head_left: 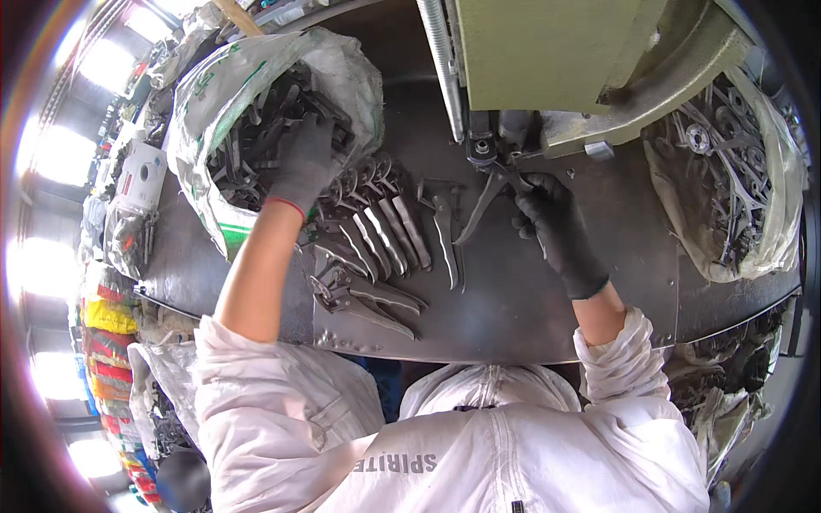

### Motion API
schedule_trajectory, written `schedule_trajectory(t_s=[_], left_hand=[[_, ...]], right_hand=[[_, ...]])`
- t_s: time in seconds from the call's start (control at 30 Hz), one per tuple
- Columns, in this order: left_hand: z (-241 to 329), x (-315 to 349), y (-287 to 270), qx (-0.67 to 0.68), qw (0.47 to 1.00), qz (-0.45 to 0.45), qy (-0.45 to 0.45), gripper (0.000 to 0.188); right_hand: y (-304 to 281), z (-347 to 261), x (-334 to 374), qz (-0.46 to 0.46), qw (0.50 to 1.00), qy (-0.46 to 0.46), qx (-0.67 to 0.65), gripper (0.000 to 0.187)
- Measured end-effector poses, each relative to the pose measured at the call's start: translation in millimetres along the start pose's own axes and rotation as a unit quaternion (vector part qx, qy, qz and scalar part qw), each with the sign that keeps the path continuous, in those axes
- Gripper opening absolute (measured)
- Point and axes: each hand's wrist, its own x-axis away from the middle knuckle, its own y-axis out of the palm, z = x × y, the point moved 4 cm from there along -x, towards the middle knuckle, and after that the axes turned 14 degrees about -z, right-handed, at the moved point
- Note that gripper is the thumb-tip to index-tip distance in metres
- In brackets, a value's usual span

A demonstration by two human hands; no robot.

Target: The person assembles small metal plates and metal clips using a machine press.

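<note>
At the machine [547, 60], right hand [556, 229] grips a plier-like tool [486, 205]; left hand [306, 162] in sack [195, 158], hold unclear.

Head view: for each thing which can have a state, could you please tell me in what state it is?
Left hand: gloved, inside the left sack; grip unclear.
Right hand: gloved, closed on a metal tool.
Metal tool: at the machine, handles spread.
Left sack: open, with dark metal parts inside.
Right sack: open, also holding metal parts.
Row of tools: lying on the table, unheld.
</note>
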Motion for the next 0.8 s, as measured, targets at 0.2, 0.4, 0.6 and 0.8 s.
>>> schedule_trajectory(t_s=[0.2,0.4,0.6,0.8], left_hand=[[-44,-13,42,-0.157,0.971,0.073,0.164,0.034],[-49,-17,45,-0.081,0.982,0.002,0.171,0.037],[-32,8,20,-0.051,0.977,0.076,0.194,0.03],[36,68,-26,0.165,0.946,0.154,0.234,0.029]], right_hand=[[7,-12,4,-0.06,0.994,-0.092,0.0,0.027],[10,-14,14,-0.052,0.999,-0.004,-0.004,0.033],[4,8,6,-0.04,0.999,0.03,0.005,0.029],[9,15,6,-0.06,0.997,-0.051,-0.01,0.026]])
